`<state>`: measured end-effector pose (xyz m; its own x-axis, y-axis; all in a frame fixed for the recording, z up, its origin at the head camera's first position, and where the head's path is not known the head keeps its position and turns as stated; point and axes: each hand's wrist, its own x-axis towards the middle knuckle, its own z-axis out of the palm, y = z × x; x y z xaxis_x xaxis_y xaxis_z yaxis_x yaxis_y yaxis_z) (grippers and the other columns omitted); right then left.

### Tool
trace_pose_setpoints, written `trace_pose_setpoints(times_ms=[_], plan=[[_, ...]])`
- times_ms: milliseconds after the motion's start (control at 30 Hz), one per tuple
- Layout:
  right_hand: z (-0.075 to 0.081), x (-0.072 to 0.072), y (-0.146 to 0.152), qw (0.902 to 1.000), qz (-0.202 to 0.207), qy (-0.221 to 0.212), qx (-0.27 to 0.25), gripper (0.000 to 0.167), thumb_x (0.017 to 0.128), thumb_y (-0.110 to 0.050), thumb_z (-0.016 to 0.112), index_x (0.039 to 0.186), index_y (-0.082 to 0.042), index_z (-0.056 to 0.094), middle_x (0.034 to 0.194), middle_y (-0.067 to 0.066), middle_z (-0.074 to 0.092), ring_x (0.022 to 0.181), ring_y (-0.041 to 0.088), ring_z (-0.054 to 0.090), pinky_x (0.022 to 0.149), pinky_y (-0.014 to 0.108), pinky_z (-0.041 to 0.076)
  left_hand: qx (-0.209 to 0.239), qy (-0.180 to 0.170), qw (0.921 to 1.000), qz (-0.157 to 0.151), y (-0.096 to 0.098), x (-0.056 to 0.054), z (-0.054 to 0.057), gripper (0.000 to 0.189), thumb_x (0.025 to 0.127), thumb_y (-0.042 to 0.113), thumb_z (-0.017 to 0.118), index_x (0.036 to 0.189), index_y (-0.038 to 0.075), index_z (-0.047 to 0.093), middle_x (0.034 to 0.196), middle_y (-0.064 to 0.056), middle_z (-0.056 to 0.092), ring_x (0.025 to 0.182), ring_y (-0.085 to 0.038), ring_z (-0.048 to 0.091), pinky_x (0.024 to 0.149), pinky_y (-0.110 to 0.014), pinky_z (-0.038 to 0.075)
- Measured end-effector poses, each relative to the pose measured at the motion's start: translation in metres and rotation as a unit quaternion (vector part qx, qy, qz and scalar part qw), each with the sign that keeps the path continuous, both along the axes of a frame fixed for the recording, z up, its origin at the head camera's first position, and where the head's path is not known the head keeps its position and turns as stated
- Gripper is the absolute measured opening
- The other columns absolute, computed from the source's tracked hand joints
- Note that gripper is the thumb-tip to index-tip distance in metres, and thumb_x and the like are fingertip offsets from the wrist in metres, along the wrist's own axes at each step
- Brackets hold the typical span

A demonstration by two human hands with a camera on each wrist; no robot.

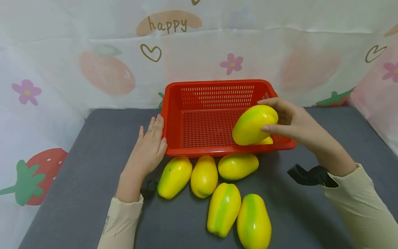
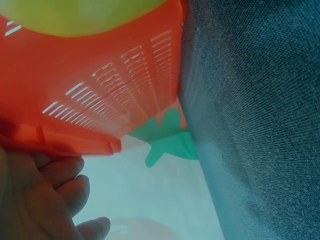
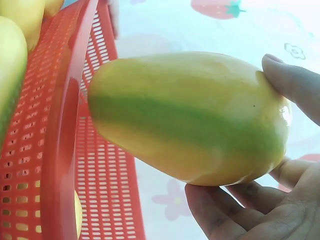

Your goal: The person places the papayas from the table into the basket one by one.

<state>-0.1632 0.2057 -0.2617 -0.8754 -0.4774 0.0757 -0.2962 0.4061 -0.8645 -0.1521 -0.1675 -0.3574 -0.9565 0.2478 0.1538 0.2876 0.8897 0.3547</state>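
Note:
My right hand [image 1: 293, 119] grips a yellow papaya with a green stripe [image 1: 253, 126], thumb on one side and fingers on the other. It is held over the right part of a red plastic basket [image 1: 214, 151]. Below it, mostly hidden, another yellow papaya [image 1: 268, 140] lies inside the basket. In the right wrist view the held papaya [image 3: 190, 117] shows its whole length, tilted above the mesh. My left hand [image 1: 147, 148] rests with extended fingers against the basket's left side; in the left wrist view its fingertips [image 2: 72, 192] are right at the rim.
Several more papayas lie on the grey table in front of the basket, among them a left one [image 1: 175, 177], a sideways one [image 1: 238, 166] and the nearest one [image 1: 254, 221]. A printed cloth [image 1: 192, 69] hangs close behind the basket.

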Motion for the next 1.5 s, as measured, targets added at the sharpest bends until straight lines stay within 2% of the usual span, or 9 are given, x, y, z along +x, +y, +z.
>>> trace_pose_setpoints(times_ms=[133, 300, 567, 667, 867, 1067, 1267, 1500], plan=[[0.0, -0.01, -0.007, 0.9999, -0.005, -0.011, 0.005, 0.052, 0.09, -0.016, 0.065, 0.136, -0.012, 0.043, 0.121, 0.007, 0.053, 0.105, 0.023, 0.055, 0.085, 0.023, 0.049, 0.001, 0.0, 1.0, 0.0, 0.0, 0.0, 0.0, 0.06, 0.1, 0.024, 0.029, 0.151, 0.001, 0.007, 0.157, -0.012, 0.008, 0.144, -0.026, 0.003, 0.112, -0.054, 0.001], [0.0, -0.023, -0.016, 0.9994, -0.01, -0.016, 0.028, 0.054, 0.088, -0.023, 0.067, 0.136, -0.013, 0.044, 0.121, 0.004, 0.052, 0.106, 0.021, 0.055, 0.086, 0.024, 0.049, 0.0, -0.001, 1.0, 0.001, 0.0, -0.001, 0.0, 0.061, 0.099, 0.024, 0.03, 0.151, 0.001, 0.007, 0.157, -0.013, 0.009, 0.144, -0.026, 0.003, 0.112, -0.055, 0.002], [0.004, -0.042, -0.027, 0.9976, -0.006, -0.029, 0.063, 0.056, 0.087, -0.032, 0.068, 0.137, -0.019, 0.046, 0.122, 0.002, 0.053, 0.108, 0.019, 0.053, 0.091, 0.035, 0.046, -0.002, -0.003, 1.0, 0.004, 0.001, 0.0, 0.0, 0.061, 0.099, 0.025, 0.03, 0.151, 0.001, 0.007, 0.157, -0.012, 0.008, 0.144, -0.026, 0.003, 0.112, -0.055, 0.002], [0.002, -0.05, -0.031, 0.9973, 0.006, -0.035, 0.064, 0.054, 0.087, -0.032, 0.067, 0.136, -0.018, 0.048, 0.122, 0.002, 0.054, 0.108, 0.019, 0.052, 0.092, 0.039, 0.045, -0.003, -0.005, 1.0, 0.005, 0.001, 0.0, 0.001, 0.061, 0.099, 0.025, 0.029, 0.151, 0.001, 0.007, 0.157, -0.011, 0.007, 0.144, -0.026, 0.003, 0.112, -0.055, 0.002], [-0.001, -0.064, -0.039, 0.9961, 0.028, -0.055, 0.062, 0.052, 0.087, -0.029, 0.067, 0.134, -0.015, 0.049, 0.122, 0.004, 0.053, 0.108, 0.021, 0.049, 0.093, 0.04, 0.043, -0.003, -0.003, 1.0, 0.004, 0.001, 0.0, 0.001, 0.06, 0.099, 0.024, 0.029, 0.151, 0.001, 0.008, 0.157, -0.011, 0.007, 0.144, -0.026, 0.003, 0.112, -0.055, 0.002], [-0.005, -0.078, -0.049, 0.9949, 0.046, -0.048, 0.076, 0.049, 0.087, -0.025, 0.068, 0.132, -0.01, 0.052, 0.118, 0.007, 0.057, 0.105, 0.022, 0.052, 0.094, 0.04, 0.042, -0.003, 0.0, 1.0, 0.006, 0.001, 0.0, 0.0, 0.061, 0.099, 0.024, 0.03, 0.151, 0.001, 0.008, 0.157, -0.012, 0.008, 0.144, -0.026, 0.004, 0.112, -0.055, 0.002], [-0.01, -0.09, -0.058, 0.9883, 0.071, -0.078, 0.11, 0.054, 0.086, -0.03, 0.068, 0.134, -0.012, 0.05, 0.122, 0.007, 0.055, 0.11, 0.023, 0.048, 0.096, 0.043, 0.04, -0.002, -0.003, 1.0, 0.006, 0.002, 0.0, 0.0, 0.061, 0.099, 0.024, 0.031, 0.151, 0.001, 0.008, 0.157, -0.011, 0.007, 0.144, -0.026, 0.003, 0.112, -0.055, 0.002], [-0.021, -0.102, -0.067, 0.9743, 0.121, -0.106, 0.158, 0.054, 0.087, -0.027, 0.067, 0.134, -0.007, 0.05, 0.12, 0.009, 0.056, 0.109, 0.024, 0.049, 0.097, 0.043, 0.04, 0.0, 0.002, 1.0, 0.006, 0.002, 0.001, 0.0, 0.061, 0.099, 0.024, 0.03, 0.151, 0.001, 0.009, 0.157, -0.012, 0.009, 0.144, -0.026, 0.004, 0.112, -0.056, 0.003]])
